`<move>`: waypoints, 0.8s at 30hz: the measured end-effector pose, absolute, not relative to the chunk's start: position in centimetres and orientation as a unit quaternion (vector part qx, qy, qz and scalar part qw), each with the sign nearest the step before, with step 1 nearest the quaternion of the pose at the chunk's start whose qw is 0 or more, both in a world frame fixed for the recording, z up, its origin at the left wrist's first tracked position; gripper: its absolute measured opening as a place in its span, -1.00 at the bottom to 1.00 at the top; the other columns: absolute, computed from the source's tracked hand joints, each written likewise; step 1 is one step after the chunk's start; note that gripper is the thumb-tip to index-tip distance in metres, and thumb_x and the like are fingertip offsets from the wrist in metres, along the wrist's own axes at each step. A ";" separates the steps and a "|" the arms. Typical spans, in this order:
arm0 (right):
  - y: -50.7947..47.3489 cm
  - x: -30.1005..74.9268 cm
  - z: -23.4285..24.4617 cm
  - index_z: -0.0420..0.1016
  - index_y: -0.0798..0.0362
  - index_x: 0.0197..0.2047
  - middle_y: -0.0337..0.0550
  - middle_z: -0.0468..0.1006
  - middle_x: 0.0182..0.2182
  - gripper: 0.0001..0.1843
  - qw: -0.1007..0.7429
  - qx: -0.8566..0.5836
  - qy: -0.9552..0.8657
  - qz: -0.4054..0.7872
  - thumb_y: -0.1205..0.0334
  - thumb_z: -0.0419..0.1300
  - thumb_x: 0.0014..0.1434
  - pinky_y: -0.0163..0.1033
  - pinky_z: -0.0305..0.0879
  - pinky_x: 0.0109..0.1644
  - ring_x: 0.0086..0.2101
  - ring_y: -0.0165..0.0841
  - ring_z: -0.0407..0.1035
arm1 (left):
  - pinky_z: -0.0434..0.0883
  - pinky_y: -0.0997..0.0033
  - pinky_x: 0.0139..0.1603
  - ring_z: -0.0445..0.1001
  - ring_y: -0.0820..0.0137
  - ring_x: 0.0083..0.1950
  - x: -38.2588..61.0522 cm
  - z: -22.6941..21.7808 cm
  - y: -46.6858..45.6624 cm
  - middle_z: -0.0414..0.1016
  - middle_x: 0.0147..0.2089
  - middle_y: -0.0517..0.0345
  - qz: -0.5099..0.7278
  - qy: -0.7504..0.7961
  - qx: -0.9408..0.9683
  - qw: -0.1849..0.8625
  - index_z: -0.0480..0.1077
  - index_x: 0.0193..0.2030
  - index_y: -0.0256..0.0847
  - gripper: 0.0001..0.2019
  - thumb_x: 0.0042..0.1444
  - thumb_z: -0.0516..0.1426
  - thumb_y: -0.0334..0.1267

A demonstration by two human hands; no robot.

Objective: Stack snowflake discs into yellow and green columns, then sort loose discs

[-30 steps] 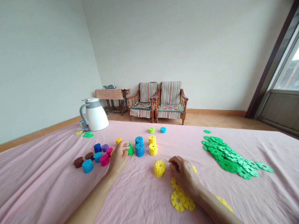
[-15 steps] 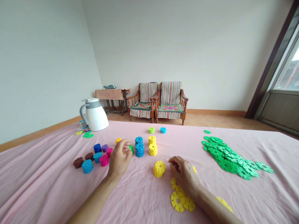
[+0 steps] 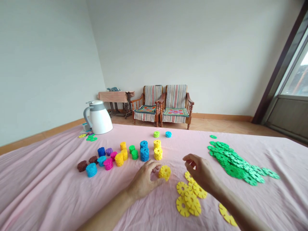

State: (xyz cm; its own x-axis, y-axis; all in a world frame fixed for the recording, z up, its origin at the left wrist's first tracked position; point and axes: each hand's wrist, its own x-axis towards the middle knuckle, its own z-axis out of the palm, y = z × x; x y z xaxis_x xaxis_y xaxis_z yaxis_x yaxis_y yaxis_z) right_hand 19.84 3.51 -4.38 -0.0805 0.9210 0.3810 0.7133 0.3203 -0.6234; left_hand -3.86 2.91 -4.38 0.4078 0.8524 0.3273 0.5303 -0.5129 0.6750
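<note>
My left hand [image 3: 145,176] is beside a short stack of yellow notched discs [image 3: 165,172]. Its thumb lies across the stack's near side and its fingers curve along the left, with a gap between them. My right hand [image 3: 198,168] hovers to the right with bent fingers, thumb apart from them, and nothing seen in it. Below it spreads a loose pile of yellow discs [image 3: 192,199], partly covered by the hand and wrist. Farther back stand taller yellow stacks [image 3: 158,153] and blue stacks [image 3: 144,154].
Small stacks in several colours, among them orange-yellow [image 3: 119,159], magenta [image 3: 108,164] and light blue [image 3: 91,170], stand on the left. A heap of green discs [image 3: 234,165] lies right. A white jug [image 3: 101,120] stands at the back left of the pink cloth [image 3: 60,192].
My left hand has come from the coloured stacks toward me and right, to the yellow stack. My right hand has moved slightly right and away from that stack, uncovering more loose discs.
</note>
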 end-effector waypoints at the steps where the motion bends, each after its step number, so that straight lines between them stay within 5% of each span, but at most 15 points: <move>1: 3.5 20.6 -4.5 0.44 0.05 -0.28 -0.20 0.51 -0.44 -0.76 0.359 -0.568 -0.726 0.142 0.32 0.00 0.01 -0.30 0.25 -0.36 -0.47 -0.40 0.37 | 0.35 0.33 -0.05 0.40 0.29 -0.10 -3.9 -4.5 3.0 0.42 -0.16 0.09 0.335 0.432 0.802 0.243 0.37 -0.02 -0.13 -0.59 -0.05 0.24 -0.16; 8: 1.9 24.5 -6.0 0.41 0.04 -0.24 -0.17 0.48 -0.33 -0.73 0.282 -0.564 -0.765 0.134 0.38 0.07 -0.08 -0.24 0.28 -0.23 -0.37 -0.37 0.37 | 0.37 0.37 -0.10 0.41 0.31 -0.12 -3.5 -4.8 3.0 0.43 -0.14 0.09 0.353 0.429 0.791 0.255 0.37 -0.04 -0.14 -0.62 -0.06 0.22 -0.26; 14: 1.7 24.4 -6.3 0.41 0.10 -0.02 -0.03 0.46 -0.19 -0.50 0.266 -0.563 -0.776 0.103 0.46 0.09 -0.09 -0.14 0.19 -0.01 -0.15 -0.26 0.33 | 0.38 0.39 -0.14 0.41 0.31 -0.13 -3.1 -4.8 3.0 0.44 -0.14 0.10 0.353 0.433 0.791 0.251 0.38 -0.05 -0.15 -0.63 -0.07 0.20 -0.31; 24: 2.5 24.1 -4.7 0.37 0.10 -0.30 -0.14 0.37 -0.34 -0.77 0.185 -0.591 -0.775 0.128 0.38 0.10 -0.12 -0.27 0.16 -0.25 -0.34 -0.35 0.28 | 0.38 0.44 -0.26 0.41 0.36 -0.25 -2.4 -4.4 4.6 0.42 -0.20 0.13 0.311 0.446 0.799 0.257 0.39 -0.10 -0.22 -0.53 -0.26 0.26 -0.35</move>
